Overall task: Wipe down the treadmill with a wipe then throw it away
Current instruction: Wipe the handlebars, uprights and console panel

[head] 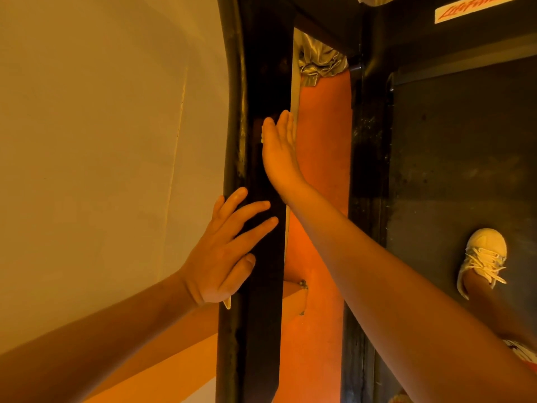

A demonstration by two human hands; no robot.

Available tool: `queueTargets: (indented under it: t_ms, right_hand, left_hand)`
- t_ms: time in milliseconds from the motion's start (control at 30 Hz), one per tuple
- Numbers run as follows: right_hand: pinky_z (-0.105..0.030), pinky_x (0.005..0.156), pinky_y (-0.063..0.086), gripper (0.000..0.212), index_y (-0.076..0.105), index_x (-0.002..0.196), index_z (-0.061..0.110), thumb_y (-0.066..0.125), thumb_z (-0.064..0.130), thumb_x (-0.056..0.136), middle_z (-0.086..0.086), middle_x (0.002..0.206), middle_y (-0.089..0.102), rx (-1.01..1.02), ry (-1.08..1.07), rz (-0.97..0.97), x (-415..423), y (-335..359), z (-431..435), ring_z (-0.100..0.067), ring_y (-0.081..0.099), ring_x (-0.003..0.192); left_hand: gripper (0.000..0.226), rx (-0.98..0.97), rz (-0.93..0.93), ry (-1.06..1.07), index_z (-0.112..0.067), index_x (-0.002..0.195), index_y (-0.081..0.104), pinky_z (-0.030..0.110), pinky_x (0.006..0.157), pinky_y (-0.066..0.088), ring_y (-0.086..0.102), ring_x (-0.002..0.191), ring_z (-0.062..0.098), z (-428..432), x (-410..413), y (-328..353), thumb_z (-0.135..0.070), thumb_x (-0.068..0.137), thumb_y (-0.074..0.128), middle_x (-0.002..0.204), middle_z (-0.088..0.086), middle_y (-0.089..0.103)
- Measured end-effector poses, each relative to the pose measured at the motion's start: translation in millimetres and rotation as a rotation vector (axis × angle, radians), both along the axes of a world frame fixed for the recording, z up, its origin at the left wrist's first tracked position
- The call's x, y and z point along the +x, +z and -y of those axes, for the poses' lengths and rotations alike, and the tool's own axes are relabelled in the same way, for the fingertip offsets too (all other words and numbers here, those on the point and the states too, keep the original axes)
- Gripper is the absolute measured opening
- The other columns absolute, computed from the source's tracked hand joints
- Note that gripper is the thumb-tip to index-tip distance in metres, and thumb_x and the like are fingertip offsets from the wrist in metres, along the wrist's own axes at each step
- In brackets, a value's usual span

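My two grips rest on one black treadmill rail: left grip spread flat, right grip higher along it, fingers straight together, pressing one wipe (barely showing).

The treadmill's black upright looks like smooth, glossy painted metal, scuffed and chipped along its wall-side edge, while the belt is dark, matt and speckled. A crumpled silvery cloth shines like satin; the wall is smooth and matt.
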State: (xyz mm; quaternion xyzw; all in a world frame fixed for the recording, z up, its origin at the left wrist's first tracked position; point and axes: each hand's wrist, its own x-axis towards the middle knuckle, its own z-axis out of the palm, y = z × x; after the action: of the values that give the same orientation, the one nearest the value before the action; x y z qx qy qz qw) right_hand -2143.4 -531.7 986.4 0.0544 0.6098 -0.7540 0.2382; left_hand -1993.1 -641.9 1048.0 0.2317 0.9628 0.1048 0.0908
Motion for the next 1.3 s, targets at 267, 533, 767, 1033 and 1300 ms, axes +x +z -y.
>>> queueTargets:
  t_ms: [267,533,767,1033,1300]
  right_hand:
    - [-0.035,0.123,-0.008,0.062,-0.008,0.163,0.019,0.019,0.043,0.112,0.002,0.172,-0.013,-0.045,0.055,-0.103,7,19,1,-0.013,-0.015,0.156]
    - [-0.037,0.125,-0.011,0.062,-0.008,0.162,0.015,0.017,0.041,0.113,-0.002,0.171,-0.016,0.030,0.107,-0.028,6,3,-6,-0.017,-0.017,0.156]
    - [-0.035,0.125,-0.012,0.059,-0.008,0.162,0.018,0.017,0.039,0.113,0.001,0.171,-0.016,-0.025,0.082,-0.145,19,0,-2,-0.014,-0.017,0.156]
    - [-0.036,0.124,-0.012,0.060,-0.009,0.162,0.018,0.017,0.041,0.113,0.001,0.171,-0.016,-0.018,0.101,-0.069,18,11,-2,-0.014,-0.018,0.155]
    - [-0.043,0.127,-0.009,0.061,-0.009,0.162,0.017,0.018,0.041,0.113,-0.001,0.171,-0.017,0.018,0.100,-0.001,10,1,-8,-0.016,-0.018,0.156]
  left_hand:
    - [0.055,-0.002,-0.001,-0.014,-0.014,0.149,0.044,0.067,0.121,0.013,0.011,0.156,0.040,-1,-1,-1,-0.022,0.095,0.040,0.159,0.010,0.036]
    - [0.055,-0.002,0.007,-0.005,-0.011,0.149,0.045,0.069,0.120,0.014,0.011,0.156,0.041,-2,0,1,-0.022,0.095,0.040,0.159,0.012,0.036]
    - [0.054,0.002,0.001,-0.012,-0.010,0.148,0.046,0.071,0.118,0.016,0.012,0.155,0.043,0,-1,0,-0.021,0.096,0.040,0.158,0.014,0.038]
    - [0.054,0.019,-0.007,-0.017,-0.009,0.148,0.047,0.065,0.122,0.013,0.012,0.155,0.042,-1,-1,-1,-0.022,0.096,0.039,0.158,0.014,0.038]
    - [0.056,0.013,0.002,-0.006,-0.012,0.149,0.044,0.070,0.119,0.015,0.011,0.156,0.040,-1,0,0,-0.021,0.094,0.039,0.160,0.012,0.036]
